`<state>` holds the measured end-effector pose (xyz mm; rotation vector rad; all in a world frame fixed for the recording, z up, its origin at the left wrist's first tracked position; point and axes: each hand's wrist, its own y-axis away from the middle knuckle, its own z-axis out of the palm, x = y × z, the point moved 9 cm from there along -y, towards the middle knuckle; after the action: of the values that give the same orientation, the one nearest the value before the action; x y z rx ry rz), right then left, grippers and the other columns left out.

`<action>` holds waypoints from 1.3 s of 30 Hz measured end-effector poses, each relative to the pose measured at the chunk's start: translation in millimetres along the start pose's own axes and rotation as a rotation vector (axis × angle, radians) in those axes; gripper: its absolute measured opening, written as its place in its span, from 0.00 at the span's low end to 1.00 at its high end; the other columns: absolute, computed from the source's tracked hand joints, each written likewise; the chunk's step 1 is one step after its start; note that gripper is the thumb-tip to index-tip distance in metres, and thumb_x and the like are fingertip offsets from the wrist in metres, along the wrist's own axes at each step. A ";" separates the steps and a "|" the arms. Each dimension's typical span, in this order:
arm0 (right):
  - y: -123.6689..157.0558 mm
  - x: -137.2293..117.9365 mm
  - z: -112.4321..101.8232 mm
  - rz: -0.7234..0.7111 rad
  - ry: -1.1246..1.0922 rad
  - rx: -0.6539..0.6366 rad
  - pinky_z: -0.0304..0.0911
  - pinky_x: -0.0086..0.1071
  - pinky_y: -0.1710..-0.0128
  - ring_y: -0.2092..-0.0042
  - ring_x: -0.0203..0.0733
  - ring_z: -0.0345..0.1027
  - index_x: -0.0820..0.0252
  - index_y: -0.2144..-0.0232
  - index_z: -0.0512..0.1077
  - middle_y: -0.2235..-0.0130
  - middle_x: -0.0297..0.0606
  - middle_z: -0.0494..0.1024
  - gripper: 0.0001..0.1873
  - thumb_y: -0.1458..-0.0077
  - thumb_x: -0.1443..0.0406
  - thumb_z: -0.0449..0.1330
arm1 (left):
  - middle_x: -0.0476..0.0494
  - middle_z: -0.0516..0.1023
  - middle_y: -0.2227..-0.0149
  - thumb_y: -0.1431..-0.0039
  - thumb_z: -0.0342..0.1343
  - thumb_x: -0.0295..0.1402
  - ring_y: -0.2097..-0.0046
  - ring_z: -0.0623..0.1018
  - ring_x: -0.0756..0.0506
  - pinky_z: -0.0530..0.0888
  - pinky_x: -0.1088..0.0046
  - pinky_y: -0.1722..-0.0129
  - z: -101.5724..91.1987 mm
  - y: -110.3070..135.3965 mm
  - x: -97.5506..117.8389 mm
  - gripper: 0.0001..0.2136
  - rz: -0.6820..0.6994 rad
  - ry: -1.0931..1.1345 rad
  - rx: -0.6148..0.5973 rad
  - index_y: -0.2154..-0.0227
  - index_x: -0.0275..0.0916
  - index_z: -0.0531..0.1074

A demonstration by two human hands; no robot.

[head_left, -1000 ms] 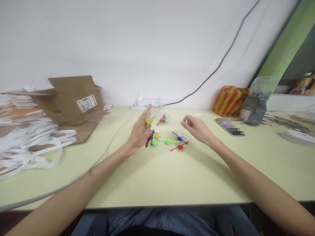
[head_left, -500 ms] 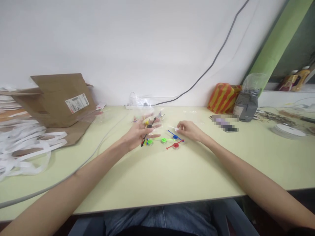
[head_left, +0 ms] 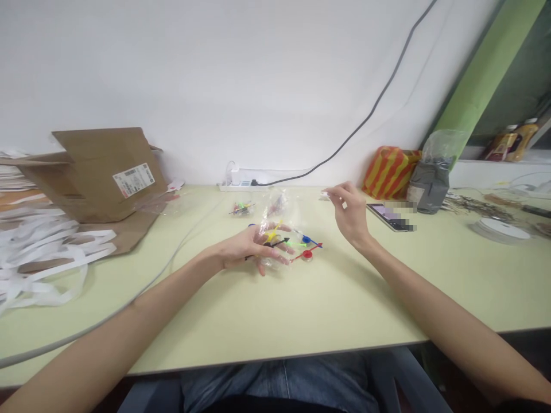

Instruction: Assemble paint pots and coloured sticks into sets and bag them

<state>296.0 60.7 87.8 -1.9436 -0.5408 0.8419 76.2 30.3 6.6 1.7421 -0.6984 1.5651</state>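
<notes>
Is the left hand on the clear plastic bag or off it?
On it: the left hand rests against the clear plastic bag, with coloured plastic sticks showing through the film beside its fingers.

The pale green counter (head_left: 327,310) carries a heap of white paper strips (head_left: 43,269) and a flattened cardboard box (head_left: 99,172) at left, a power strip (head_left: 241,187) along the far edge, a small clear bag (head_left: 241,209) of coloured plastic pieces mid-far, and a phone (head_left: 387,216), grey bag (head_left: 428,189) and white tape roll (head_left: 499,230) at right.

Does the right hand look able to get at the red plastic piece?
Probably yes: the right hand is raised nearby, with nothing between it and the red plastic piece; the clear bag lies on its other side.
</notes>
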 end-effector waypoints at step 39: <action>47.0 18.3 83.5 0.315 -0.143 -0.793 0.57 0.30 0.71 0.72 0.37 0.64 0.62 0.68 0.80 0.73 0.36 0.77 0.20 0.42 0.51 0.59 | 0.31 0.71 0.39 0.50 0.71 0.31 0.36 0.69 0.33 0.75 0.61 0.46 -25.7 -4.8 17.1 0.36 0.323 0.017 0.329 0.38 0.40 0.66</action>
<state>247.8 98.3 11.7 -2.7560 -0.7392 1.0707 66.1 54.2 23.9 1.9179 -0.7778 2.0049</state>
